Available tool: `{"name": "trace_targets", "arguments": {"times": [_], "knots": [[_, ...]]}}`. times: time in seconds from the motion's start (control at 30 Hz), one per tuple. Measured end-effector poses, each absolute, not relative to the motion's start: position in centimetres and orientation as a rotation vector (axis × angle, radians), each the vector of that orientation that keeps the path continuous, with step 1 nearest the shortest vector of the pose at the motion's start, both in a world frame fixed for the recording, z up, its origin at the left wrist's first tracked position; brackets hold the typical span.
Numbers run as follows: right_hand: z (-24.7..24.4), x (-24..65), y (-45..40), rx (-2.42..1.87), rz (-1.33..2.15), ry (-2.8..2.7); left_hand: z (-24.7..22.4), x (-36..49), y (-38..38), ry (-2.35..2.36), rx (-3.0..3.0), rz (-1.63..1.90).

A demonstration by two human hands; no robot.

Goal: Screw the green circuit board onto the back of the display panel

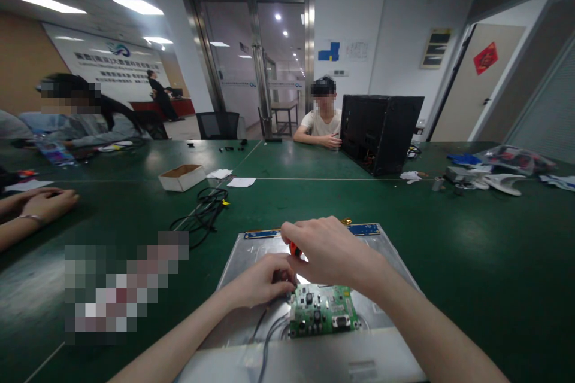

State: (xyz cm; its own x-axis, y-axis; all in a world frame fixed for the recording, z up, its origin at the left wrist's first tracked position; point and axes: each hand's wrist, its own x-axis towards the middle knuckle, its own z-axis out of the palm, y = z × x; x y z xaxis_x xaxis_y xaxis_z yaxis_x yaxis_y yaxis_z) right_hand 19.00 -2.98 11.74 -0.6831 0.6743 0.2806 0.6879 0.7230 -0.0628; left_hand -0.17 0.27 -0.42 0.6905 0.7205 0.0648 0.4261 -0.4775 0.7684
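- Wall sign (119,64): "大数据" legible.
- Right hand (327,250) grasps a rounded red-orange handle (294,249).
- Left hand (268,279) curls beside the green circuit board (321,311); I cannot tell its grip.
- Board lies on a flat, silvery metal panel (250,253).

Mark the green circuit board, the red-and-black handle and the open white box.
Green circuit board (326,307): head view, component face.
Red-and-black handle (294,249): head view, visible end.
Open white box (182,182): head view, front wall.
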Motion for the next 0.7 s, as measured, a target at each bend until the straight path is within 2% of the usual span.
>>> {"name": "trace_targets", "arguments": {"times": [0.7], "knots": [[11.59, 19.01, -2.73, -1.146, -0.109, -2.634, 0.02, 0.00, 0.36, 0.875, 2.148, 0.463]]}}
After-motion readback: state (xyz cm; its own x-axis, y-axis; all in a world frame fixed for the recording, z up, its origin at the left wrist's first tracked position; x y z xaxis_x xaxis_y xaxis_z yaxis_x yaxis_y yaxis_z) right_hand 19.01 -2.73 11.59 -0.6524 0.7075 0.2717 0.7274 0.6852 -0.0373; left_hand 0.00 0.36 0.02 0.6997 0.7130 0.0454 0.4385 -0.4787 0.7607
